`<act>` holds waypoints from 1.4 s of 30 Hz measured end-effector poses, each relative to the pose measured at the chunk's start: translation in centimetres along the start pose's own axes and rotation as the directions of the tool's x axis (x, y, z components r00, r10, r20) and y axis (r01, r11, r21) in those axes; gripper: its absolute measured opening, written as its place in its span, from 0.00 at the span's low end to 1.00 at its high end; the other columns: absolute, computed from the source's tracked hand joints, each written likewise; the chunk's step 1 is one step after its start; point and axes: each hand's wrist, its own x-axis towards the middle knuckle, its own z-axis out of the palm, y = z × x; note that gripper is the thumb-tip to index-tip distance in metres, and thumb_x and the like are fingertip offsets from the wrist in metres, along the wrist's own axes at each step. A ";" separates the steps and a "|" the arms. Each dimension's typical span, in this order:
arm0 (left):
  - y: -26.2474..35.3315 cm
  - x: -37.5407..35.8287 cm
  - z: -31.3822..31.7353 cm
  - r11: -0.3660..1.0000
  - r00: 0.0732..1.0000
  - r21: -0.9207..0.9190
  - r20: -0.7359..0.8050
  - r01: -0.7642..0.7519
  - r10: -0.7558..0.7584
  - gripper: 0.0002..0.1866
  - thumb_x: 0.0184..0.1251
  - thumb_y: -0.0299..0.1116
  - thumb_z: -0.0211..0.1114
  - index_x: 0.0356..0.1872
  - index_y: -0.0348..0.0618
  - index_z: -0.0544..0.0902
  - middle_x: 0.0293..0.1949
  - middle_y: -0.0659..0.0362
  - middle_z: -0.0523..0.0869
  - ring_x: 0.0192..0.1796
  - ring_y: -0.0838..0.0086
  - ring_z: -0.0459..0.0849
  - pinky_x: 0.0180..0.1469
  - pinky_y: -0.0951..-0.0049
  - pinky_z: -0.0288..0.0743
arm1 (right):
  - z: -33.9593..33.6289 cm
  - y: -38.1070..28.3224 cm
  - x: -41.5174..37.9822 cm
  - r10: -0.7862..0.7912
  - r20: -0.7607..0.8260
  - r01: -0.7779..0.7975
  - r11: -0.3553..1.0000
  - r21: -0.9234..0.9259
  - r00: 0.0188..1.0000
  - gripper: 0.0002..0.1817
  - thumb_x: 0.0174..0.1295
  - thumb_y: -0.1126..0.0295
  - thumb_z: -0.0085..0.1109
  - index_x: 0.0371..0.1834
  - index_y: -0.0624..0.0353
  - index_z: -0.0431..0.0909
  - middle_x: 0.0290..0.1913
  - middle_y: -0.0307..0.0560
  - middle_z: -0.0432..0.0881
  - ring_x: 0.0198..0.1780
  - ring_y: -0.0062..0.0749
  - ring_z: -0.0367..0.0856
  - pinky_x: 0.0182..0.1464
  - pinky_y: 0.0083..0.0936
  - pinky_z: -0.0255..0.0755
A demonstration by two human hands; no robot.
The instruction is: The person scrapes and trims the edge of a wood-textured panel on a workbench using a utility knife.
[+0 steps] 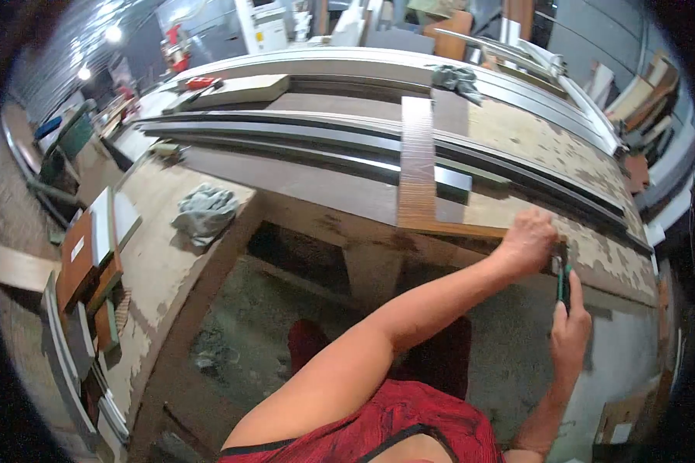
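My left hand (530,238) is closed at the front edge of the workbench. Its fingers curl around the end of a narrow brown wood-coloured strip (471,229), which runs left along that edge. My right hand (570,332), lower and further right, grips a slim green and dark hand tool (564,285). The tool points up toward the strip's end, close to my left hand; its exact kind is not clear. A wood-grain board (417,162) lies crosswise over long dark metal profiles (324,143), left of my left hand.
Crumpled grey cloths lie on the left bench (206,212) and at the back (457,79). A red-handled tool (203,82) rests on a pale block (247,91). Board offcuts (81,255) stand at the left. A long white profile (324,54) spans the back.
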 end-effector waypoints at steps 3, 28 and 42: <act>0.1 -0.1 0.3 0.999 0.998 0.036 -0.047 -0.027 0.029 0.05 0.45 0.29 0.62 0.26 0.43 0.84 0.33 0.52 0.80 0.41 0.58 0.78 0.43 0.60 0.73 | 0.3 0.2 0.9 0.033 0.023 -0.034 0.998 0.052 0.999 0.30 0.59 0.76 0.46 0.68 0.57 0.62 0.42 0.69 0.78 0.40 0.60 0.80 0.45 0.42 0.71; -0.2 0.0 1.4 0.999 0.999 0.034 -0.042 0.015 -0.013 0.06 0.43 0.31 0.64 0.25 0.44 0.84 0.33 0.51 0.79 0.41 0.58 0.77 0.43 0.60 0.72 | 1.5 2.1 2.0 -0.190 -0.055 0.192 0.981 0.040 0.980 0.31 0.58 0.78 0.45 0.69 0.61 0.60 0.57 0.69 0.73 0.58 0.59 0.74 0.57 0.39 0.66; 1.8 0.8 -2.2 0.982 0.977 0.187 0.199 0.042 -0.079 0.07 0.57 0.35 0.63 0.32 0.45 0.84 0.34 0.53 0.80 0.41 0.58 0.80 0.42 0.59 0.75 | 0.0 3.1 -1.1 0.158 0.029 -0.127 0.659 0.742 0.987 0.29 0.61 0.75 0.50 0.69 0.55 0.63 0.28 0.44 0.77 0.23 0.22 0.76 0.26 0.23 0.74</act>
